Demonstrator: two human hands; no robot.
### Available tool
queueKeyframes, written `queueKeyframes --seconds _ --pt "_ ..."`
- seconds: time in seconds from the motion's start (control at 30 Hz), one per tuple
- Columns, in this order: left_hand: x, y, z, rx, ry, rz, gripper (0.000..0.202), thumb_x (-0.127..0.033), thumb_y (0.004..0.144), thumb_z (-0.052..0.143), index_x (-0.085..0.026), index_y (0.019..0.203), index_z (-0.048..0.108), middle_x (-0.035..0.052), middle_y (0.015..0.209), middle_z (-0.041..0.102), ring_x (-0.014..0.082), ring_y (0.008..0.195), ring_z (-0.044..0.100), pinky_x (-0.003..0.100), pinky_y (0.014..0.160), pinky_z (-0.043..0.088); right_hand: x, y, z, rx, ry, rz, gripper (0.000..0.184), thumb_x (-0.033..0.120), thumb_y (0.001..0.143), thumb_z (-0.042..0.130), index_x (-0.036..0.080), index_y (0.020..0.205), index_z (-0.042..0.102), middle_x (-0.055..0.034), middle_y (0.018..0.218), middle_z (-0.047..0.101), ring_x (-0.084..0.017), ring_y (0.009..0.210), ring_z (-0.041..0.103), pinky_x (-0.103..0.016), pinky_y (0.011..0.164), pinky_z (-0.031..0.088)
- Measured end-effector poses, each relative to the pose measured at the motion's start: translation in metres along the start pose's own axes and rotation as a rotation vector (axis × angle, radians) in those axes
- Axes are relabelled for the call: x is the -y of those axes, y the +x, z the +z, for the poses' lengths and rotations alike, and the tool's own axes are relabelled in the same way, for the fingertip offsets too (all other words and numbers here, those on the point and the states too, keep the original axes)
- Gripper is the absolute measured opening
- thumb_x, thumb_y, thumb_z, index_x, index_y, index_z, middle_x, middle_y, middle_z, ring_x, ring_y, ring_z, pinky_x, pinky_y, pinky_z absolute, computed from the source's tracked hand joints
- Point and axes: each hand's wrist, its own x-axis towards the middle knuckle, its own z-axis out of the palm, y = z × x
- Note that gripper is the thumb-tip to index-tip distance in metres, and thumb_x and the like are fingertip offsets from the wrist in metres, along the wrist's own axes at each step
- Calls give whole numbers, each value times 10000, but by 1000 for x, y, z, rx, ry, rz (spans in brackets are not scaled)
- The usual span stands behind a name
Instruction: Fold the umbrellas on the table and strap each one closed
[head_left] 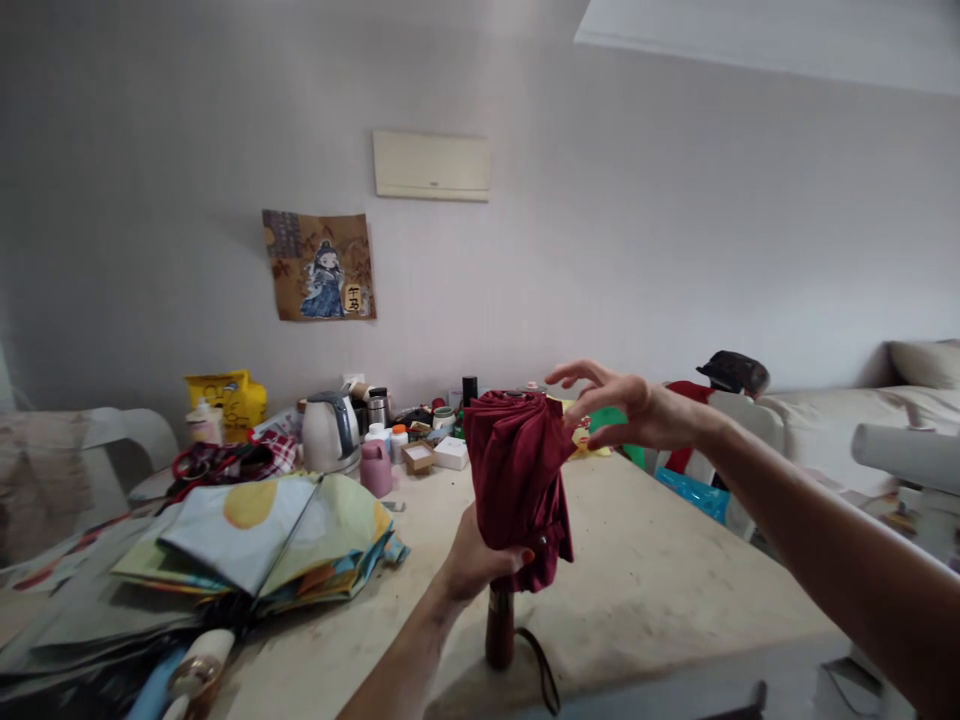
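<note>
Head view. The dark red folded fabric umbrella (517,480) stands upright near the middle of the pale beige desk (660,570), towards its near edge. The umbrella's brown wooden handle (500,630) points down and meets the desk surface. A black wrist strap (541,665) trails from the handle towards the near edge.

The left hand (472,565) is closed around the lower part of the gathered red fabric, just above the handle, with the thumb lying across the front of the cloth. The right hand (630,405) is raised to the right of the umbrella's top with its fingers spread and curved and nothing in its grip. The fingertips lie close to the top folds; whether they touch the fabric cannot be told.

On the left of the desk lies a second folded umbrella with pale blue, green and yellow panels (277,535), resting on a spread of papers. Beyond it, at the far left, lie red-handled scissors (206,462), with a yellow bag (229,395) behind them against the wall. A white electric kettle (330,432) stands further right along the far side, with a small pink cup (375,468) just beside it. A small white box (451,452) sits near the far edge, left of the red umbrella's top.

On the wall hangs a brown poster with a drawn figure (320,265). A beige sofa (840,410) stands at the far right.
</note>
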Motion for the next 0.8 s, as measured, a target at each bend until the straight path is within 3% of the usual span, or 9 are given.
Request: queueKeyframes --seconds 0.17,0.27,0.37,0.4,0.53,0.67,0.8 --pt "-1 4 4 60 4 -18 573 -194 449 834 -101 988 665 62 875 705 203 775 605 299 686 492 1 10 19 -125 -119 -93 133 299 889 634 215 832 719 -100 1272 545 -221 1150 517 -432 912 470" --pt "-4 6 10 133 -32 -42 597 -182 456 833 -104 1024 669 75 927 718 215 819 623 304 723 505 16 30 16 -273 -28 -64 237 346 922 579 175 770 642 -99 1146 596 -188 1007 569 -391 861 483" --pt "-3 7 9 166 -71 -56 651 -182 455 849 -112 1077 668 79 967 722 227 858 636 308 749 512 22 35 5 -433 49 -82 256 408 876 641 185 752 626 -79 1049 609 -185 971 570 -388 880 474" --pt "-2 7 6 170 -81 -48 666 -185 457 855 -115 1092 668 81 982 722 231 876 637 311 763 512 21 31 2 -399 70 -87 239 405 849 677 188 755 644 -76 1037 607 -192 997 566 -392 897 472" --pt "3 7 -4 200 -123 1 702 -235 470 879 -123 1130 667 95 1047 714 263 958 633 343 840 505 2 2 2 -46 84 -17 167 341 790 753 219 904 742 -97 1192 572 -211 1097 546 -421 925 477" --pt "1 8 -6 209 -120 -16 722 -270 439 901 -124 1108 672 99 1042 715 275 955 638 355 848 503 -10 -7 17 -108 -18 -20 90 310 840 703 242 880 745 -97 1277 520 -215 1151 508 -456 950 452" --pt "-3 11 0 264 -141 -59 753 -268 428 909 -144 1127 657 91 1014 721 264 923 653 352 836 511 3 12 26 -100 9 -40 206 287 902 614 158 749 664 -114 1189 540 -198 1077 539 -403 882 472"
